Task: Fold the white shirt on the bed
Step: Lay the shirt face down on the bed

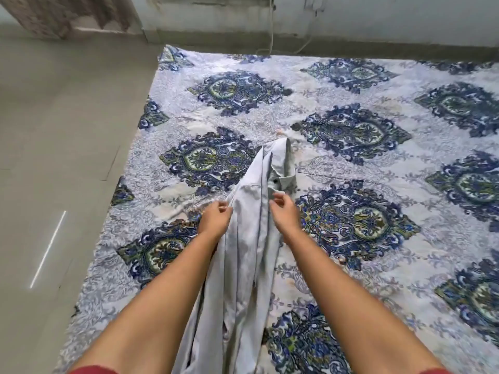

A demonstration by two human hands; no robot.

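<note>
A grey tiled floor [54,157] was seen at the far left, crossed by a thin bright streak [48,249]. A pale wall [378,20] ran along the top, and a thin cable [271,36] hung down it to the floor. The rest of the view was filled by the bed [378,279], which was covered with a pale sheet printed with blue and green medallions.

A strip of red sleeve [91,369] was visible at the bottom left edge. From there a bare forearm was stretched out to the left hand [214,220]. Its fingers were curled and drawn together, and the left edge of the white shirt [248,252] was pinched between them.

The shirt was gathered into a long narrow bundle between the two arms. It was laid out on the sheet from the near edge of the view to a point just past the hands, where its far end was folded over. A dark button [275,181] could be made out there.

The right hand [283,211] was held at the shirt's right edge, level with the left. Its fingers were loosely curled and slightly parted beside the cloth. Whether any fabric was caught in them could not be told. A second strip of red sleeve [434,371] was seen at the bottom right.
</note>
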